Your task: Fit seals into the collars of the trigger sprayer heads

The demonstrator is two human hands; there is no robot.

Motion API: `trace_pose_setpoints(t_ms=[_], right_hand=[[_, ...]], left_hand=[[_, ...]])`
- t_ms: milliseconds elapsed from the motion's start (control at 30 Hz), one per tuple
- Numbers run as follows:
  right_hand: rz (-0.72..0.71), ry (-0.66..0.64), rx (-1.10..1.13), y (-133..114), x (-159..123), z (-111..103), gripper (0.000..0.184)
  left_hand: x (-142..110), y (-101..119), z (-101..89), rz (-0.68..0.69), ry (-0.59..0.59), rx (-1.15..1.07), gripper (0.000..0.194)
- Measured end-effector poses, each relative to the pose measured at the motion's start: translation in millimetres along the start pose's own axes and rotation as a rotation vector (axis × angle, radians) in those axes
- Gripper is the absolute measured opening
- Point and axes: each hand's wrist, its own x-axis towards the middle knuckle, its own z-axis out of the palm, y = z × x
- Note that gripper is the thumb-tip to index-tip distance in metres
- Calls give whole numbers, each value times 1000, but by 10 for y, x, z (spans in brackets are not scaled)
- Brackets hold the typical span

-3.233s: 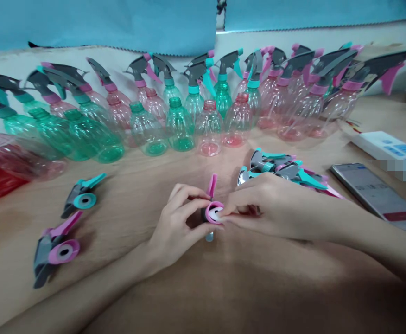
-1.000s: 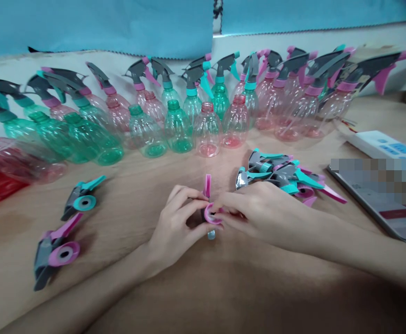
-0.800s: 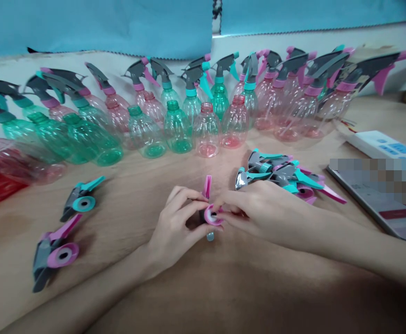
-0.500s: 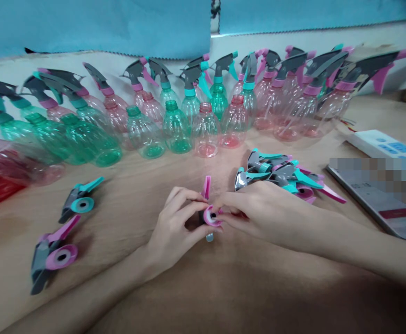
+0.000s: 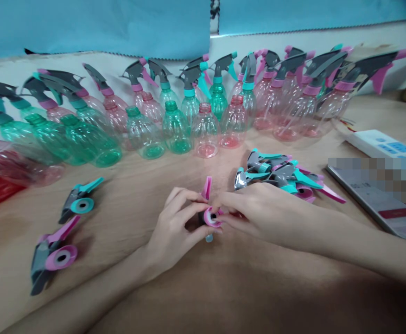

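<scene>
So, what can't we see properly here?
In the head view:
Pink-and-grey plastic spray head: body partly hidden by the left hand.
Pink, grey and turquoise plastic heap of spray heads: partly behind the right hand.
Flat grey phone: screen partly pixelated, cut off by right edge.

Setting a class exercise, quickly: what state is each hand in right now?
Left hand: closed, holding a pink-and-grey trigger spray head.
Right hand: at the spray head's white insert; whether its grip is open or closed can't be told.
</scene>
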Motion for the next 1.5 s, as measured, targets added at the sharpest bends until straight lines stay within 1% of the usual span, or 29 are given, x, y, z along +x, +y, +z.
trace_pose_setpoints(t_ms=[167,300,367,500,567,633,667,767,800,867,933,1000,1033,1100,1167,1200,1267,1333,1433,1500], right_hand=[[32,-36,-6,-33,3,-25,15],[43,-85,64,-74,31,-6,15],[21,-76,90,-88,41,19,15],[-22,-9,96,-81,36,34,17],[-28,-7,86,-63,15,-19,19],[-25,-34,53,-43,-22,-125,20],[-19,-24,23,-33,-45,-193,20],[-24,124,-29,-3,-118,-416,20],[-26,178,-43,6,-140,-487,18],[21,237,-83,21,-179,-607,14],[49,274,-101,34,-213,-688,16],[46,291,-108,50,-243,-727,19],[48,287,-123,59,-257,-733,19],[65,256,-172,82,-282,-731,22],[73,213,-210,106,-303,-724,24],[73,190,-215,118,-310,-723,23],[80,149,-209,138,-316,-728,19],[92,122,-206,154,-309,-732,15],[84,108,-224,173,-276,-696,12],[99,53,-199,181,-243,-624,13]], left_hand=[[-1,-8,1,12,13,-1,21],[5,-18,-3,10,44,-4,21],[10,-17,-14,15,60,-13,21],[20,-2,-31,21,75,-8,19],[17,2,-27,14,79,5,20],[12,2,-12,-4,88,11,21],[10,1,-3,-18,88,12,23],[30,1,41,-57,72,18,25],[52,3,65,-65,68,22,26],[134,10,143,-62,82,25,26],[271,20,266,-45,109,17,26],[450,35,426,-22,117,1,27],[545,45,512,-12,111,0,27],[719,71,668,14,61,-3,26],[834,104,771,44,4,-12,23],[860,121,793,55,-18,-16,24],[846,144,770,67,-44,-19,27],[756,139,666,56,-44,-13,32],[515,80,388,4,-27,11,28],[300,29,140,-51,-41,59,23]])
